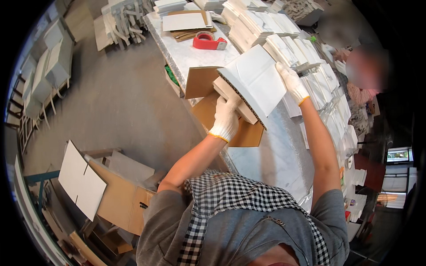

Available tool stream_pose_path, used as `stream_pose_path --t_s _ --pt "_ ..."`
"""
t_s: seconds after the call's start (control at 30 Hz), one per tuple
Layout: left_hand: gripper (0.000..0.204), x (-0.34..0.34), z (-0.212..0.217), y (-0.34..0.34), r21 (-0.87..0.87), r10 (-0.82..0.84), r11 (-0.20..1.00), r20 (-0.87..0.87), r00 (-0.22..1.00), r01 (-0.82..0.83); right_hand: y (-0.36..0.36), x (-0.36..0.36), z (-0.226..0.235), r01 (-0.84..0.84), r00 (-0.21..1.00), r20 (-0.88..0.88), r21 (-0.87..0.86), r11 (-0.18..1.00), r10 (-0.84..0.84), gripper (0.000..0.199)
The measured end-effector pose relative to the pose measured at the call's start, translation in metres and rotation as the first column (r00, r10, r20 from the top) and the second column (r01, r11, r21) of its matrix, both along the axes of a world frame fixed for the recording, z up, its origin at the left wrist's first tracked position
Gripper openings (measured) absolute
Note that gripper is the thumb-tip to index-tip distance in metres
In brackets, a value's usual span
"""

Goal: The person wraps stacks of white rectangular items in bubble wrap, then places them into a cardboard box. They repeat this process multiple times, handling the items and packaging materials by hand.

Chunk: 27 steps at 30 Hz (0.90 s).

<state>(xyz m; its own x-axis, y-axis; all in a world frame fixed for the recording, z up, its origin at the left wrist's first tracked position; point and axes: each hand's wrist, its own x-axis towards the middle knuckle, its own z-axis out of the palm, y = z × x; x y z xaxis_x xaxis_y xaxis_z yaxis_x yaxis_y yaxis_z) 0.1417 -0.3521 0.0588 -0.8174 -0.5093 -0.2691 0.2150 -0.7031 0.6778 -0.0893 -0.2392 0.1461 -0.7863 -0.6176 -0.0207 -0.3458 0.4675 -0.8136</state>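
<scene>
Cardboard box (253, 82), white outside and brown corrugated inside, sits raised above the marble-patterned surface (275, 155) in the centre of the frame, tilted, with one white flap spread toward the upper right and a brown flap (200, 82) sticking out to the left. It looks only partly put together: the flaps are not folded shut, and no tape shows on it. A red tape dispenser (208, 41) lies untouched higher up the frame, well apart from both hands. Judging by that, the shaping of the box is under way and the closing is left. The left hand (226, 119), in a white knit glove, is curled around the box's lower edge, fingers wrapped over the white wall and the thumb hidden behind it. The right hand (291, 82), gloved the same, lies fairly flat with fingers together, pressing on the right edge of the white flap. Stacks of flat white boxes (284, 40) fill the upper right of the surface, and more brown cartons (120, 195) sit on the floor at lower left.
</scene>
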Motion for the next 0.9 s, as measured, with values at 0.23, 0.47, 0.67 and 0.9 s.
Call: stream_pose_path --t_s 0.23,0.47,0.67,0.9 --pt "0.046 -0.057 -0.059 0.012 -0.429 -0.025 0.903 -0.126 0.992 -0.032 -0.001 -0.002 -0.007 0.027 1.0 -0.003 -0.015 1.0 -0.027 0.066" --pt "0.047 -0.094 -0.06 0.007 -0.533 -0.176 0.846 -0.238 0.955 0.023 0.004 0.001 -0.006 0.029 0.96 0.278 -0.182 0.983 0.023 0.067" --pt "0.047 -0.084 -0.064 -0.032 -0.47 -0.316 0.844 -0.047 0.948 0.258 0.011 -0.018 -0.002 0.098 0.786 0.602 -0.348 0.932 0.142 0.07" --pt "0.048 -0.051 -0.06 -0.086 -0.307 -0.415 0.86 0.048 0.909 0.409 0.004 -0.033 -0.029 0.163 0.587 0.792 -0.319 0.934 0.168 0.07"
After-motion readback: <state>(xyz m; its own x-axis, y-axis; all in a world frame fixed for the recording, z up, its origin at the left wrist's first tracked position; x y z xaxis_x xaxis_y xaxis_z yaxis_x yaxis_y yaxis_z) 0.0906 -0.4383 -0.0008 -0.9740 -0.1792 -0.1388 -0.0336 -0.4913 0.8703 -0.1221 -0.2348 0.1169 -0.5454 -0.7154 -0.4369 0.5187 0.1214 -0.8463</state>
